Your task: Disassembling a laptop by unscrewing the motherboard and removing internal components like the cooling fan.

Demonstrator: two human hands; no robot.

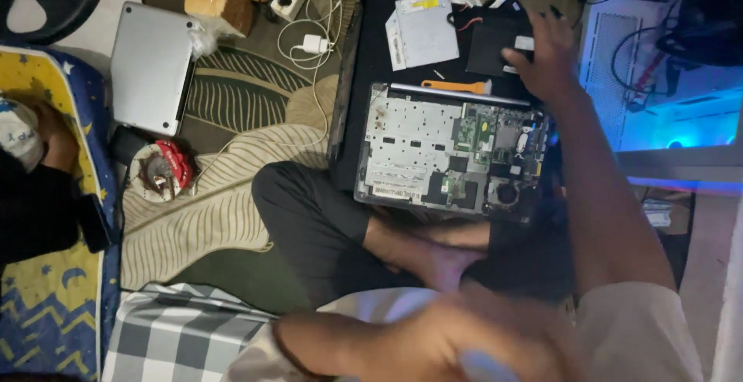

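Blurred left hand (457,343) unreadable; right hand (546,57) grips black part (495,47) beyond sideways-lying laptop (453,150).

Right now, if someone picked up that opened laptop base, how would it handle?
The laptop base would probably feel stiff, a flat slab. Its exposed circuit boards look fragile, so edges seem the safer grip. It overhangs the crossed legs, so a push might tip it.

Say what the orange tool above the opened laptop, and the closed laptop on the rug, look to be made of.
Orange tool: probably plastic, going by its flat, matte, even colour. Closed laptop: likely brushed or anodised metal, judging by its smooth silver-grey lid with a soft sheen, though painted plastic can't be ruled out.
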